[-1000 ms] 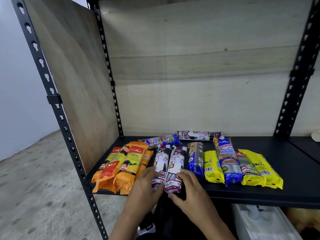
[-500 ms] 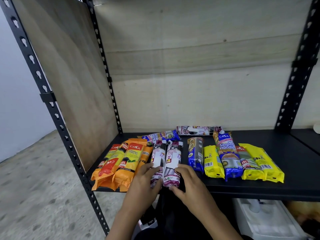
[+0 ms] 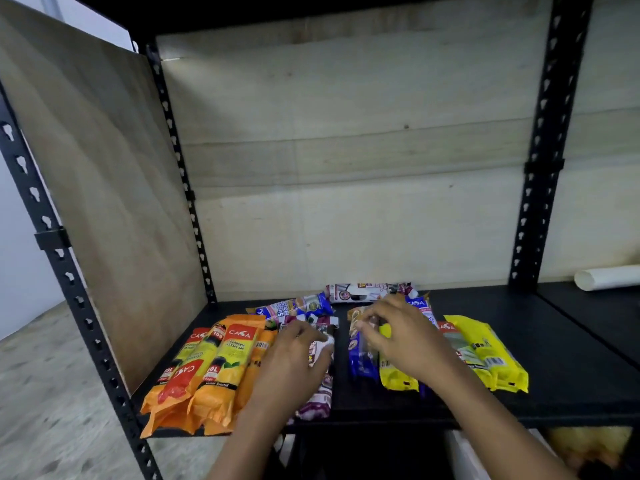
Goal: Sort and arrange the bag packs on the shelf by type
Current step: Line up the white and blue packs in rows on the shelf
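Left hand [image 3: 294, 358] is curling its grip over purple pack [image 3: 318, 405], lower centre; right hand [image 3: 401, 337] is pinching blue pack [image 3: 358, 362]. Packs are looking light, crinkly, slippery; best held mid-body.

A row of bag packs [image 3: 239, 355] lies along the shelf [image 3: 571, 358] front, with two crosswise packs [image 3: 363, 293] behind it.

Person's left hand [image 3: 294, 355] and right hand [image 3: 398, 337], both bare. Forearms [image 3: 485, 407] bare too, uncovered from wrist down to the frame edge, slim build. Fingers smeared by motion blur, so nails and any ring can't be made out. Dark patch [image 3: 363, 455] low between the arms, maybe clothing, too dim to tell.
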`<state>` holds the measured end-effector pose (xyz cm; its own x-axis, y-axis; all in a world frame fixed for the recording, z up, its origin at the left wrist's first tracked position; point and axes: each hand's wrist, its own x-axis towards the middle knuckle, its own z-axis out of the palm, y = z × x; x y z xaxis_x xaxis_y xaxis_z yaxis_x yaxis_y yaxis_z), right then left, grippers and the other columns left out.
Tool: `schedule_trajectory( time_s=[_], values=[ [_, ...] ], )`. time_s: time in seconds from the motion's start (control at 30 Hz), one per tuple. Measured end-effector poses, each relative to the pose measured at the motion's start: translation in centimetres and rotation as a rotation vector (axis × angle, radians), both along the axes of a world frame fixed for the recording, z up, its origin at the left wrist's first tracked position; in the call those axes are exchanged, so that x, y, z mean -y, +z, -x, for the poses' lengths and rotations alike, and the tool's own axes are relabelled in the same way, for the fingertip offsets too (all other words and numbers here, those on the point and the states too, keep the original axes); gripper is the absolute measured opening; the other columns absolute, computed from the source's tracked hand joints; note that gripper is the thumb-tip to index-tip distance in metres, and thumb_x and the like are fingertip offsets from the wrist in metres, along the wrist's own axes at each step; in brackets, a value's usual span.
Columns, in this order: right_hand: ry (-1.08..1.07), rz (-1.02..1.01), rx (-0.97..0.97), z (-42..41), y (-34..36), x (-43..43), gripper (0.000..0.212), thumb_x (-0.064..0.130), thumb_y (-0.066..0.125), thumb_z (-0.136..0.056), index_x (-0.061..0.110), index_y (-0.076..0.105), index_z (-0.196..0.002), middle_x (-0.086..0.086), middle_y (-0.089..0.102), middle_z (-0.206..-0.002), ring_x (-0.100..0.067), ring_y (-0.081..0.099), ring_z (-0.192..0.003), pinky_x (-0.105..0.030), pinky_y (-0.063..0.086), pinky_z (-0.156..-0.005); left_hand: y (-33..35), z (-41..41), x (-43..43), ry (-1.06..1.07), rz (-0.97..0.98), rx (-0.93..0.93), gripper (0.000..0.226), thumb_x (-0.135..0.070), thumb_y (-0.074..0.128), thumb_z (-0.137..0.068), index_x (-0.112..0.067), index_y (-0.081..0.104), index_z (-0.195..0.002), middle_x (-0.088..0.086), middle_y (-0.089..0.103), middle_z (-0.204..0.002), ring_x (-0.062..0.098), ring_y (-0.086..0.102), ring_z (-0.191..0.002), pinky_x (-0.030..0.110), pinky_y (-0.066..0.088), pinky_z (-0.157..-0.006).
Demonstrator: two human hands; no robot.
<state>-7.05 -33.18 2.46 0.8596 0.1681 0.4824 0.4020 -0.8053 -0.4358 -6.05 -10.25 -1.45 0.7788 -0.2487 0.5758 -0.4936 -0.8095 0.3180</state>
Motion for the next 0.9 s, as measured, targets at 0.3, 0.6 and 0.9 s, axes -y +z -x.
schedule_trajectory(
  time_s=[0.3, 0.6, 0.9],
  values=[
    [-0.103, 0.219, -0.152, -13.1, 1.1, 4.9, 0.032, 0.033, 0.059, -0.095, 0.026, 0.06, -0.127, -0.003, 0.056, -0.121, -0.024, 0.05, -0.116, -0.037, 0.046, -0.09, -0.5, -7.0, 5.3, 0.019, -0.07, -0.234, 0.035, -0.049, 0.057, -0.093, -0.028, 0.065, -0.119, -0.003, 0.049, -0.126, 0.016, 0.051, -0.118, 0.038, 0.048, -0.1],
    [-0.137, 0.577, -0.34, -21.6, -0.6, 3.6, 0.047, 0.033, 0.067, -0.086, 0.018, 0.058, -0.13, -0.013, 0.056, -0.125, -0.032, 0.055, -0.111, -0.038, 0.049, -0.089, -2.4, -8.1, 5.1, 0.055, -0.121, -0.295, 0.041, -0.056, 0.053, -0.094, -0.032, 0.06, -0.126, -0.006, 0.043, -0.135, 0.013, 0.043, -0.126, 0.038, 0.044, -0.106],
    [-0.157, 0.677, -0.293, -24.5, -2.5, 2.2, 0.062, 0.04, 0.078, -0.079, 0.013, 0.053, -0.129, -0.013, 0.05, -0.126, -0.034, 0.053, -0.115, -0.04, 0.048, -0.087, -3.4, -8.1, 4.5, 0.024, -0.035, -0.241, 0.043, -0.057, 0.054, -0.093, -0.032, 0.062, -0.127, -0.009, 0.047, -0.131, 0.01, 0.04, -0.125, 0.03, 0.041, -0.104]
  ],
)
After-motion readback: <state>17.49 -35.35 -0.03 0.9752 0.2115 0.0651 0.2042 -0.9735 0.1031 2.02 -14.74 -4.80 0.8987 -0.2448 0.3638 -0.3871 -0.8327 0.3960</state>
